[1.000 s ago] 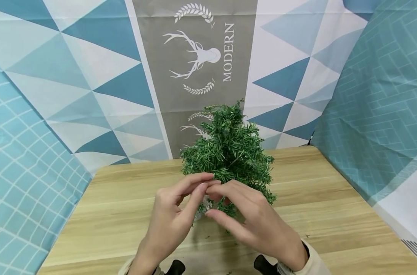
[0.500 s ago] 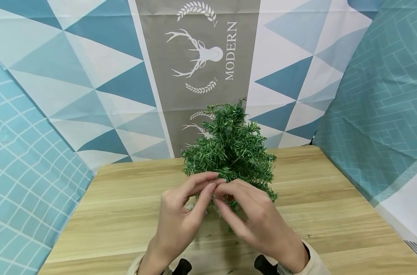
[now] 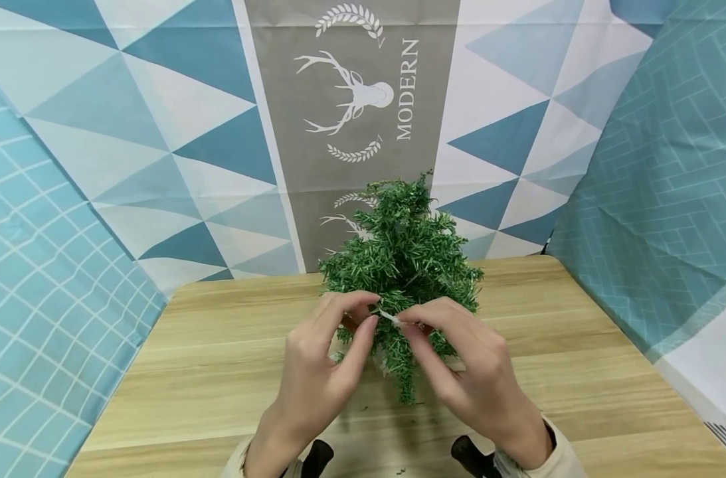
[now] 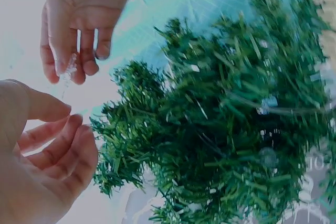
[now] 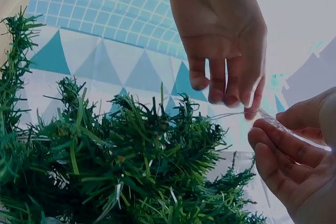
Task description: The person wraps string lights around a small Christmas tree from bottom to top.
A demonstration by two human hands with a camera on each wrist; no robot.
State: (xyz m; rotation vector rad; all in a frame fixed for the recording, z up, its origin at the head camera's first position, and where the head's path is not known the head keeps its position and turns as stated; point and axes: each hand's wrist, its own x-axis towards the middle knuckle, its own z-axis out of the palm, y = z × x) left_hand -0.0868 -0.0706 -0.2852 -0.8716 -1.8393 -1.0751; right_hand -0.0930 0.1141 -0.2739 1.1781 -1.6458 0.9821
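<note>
In the head view my left hand (image 3: 319,364) and right hand (image 3: 471,353) are raised in front of a small artificial Christmas tree (image 3: 398,255). My right thumb and forefinger pinch a small clear ornament (image 4: 68,70), which shows as a whitish strip in the head view. From it a thin clear thread (image 5: 231,114) runs past my left fingertips to the tree. My left thumb and forefinger pinch this thread, the other fingers loosely bent. Other small clear pieces (image 4: 268,103) hang among the branches.
The tree stands on a wooden table (image 3: 219,372) with bits of fallen needles near the front. A patterned cloth backdrop (image 3: 494,66) rises right behind it, with tiled cloths on both sides. Black grips (image 3: 317,458) show below the wrists.
My hands, closed together earlier, have drawn apart, the right one moving to the right. The whitish strip now shows between their fingertips. The head view has shifted slightly.
</note>
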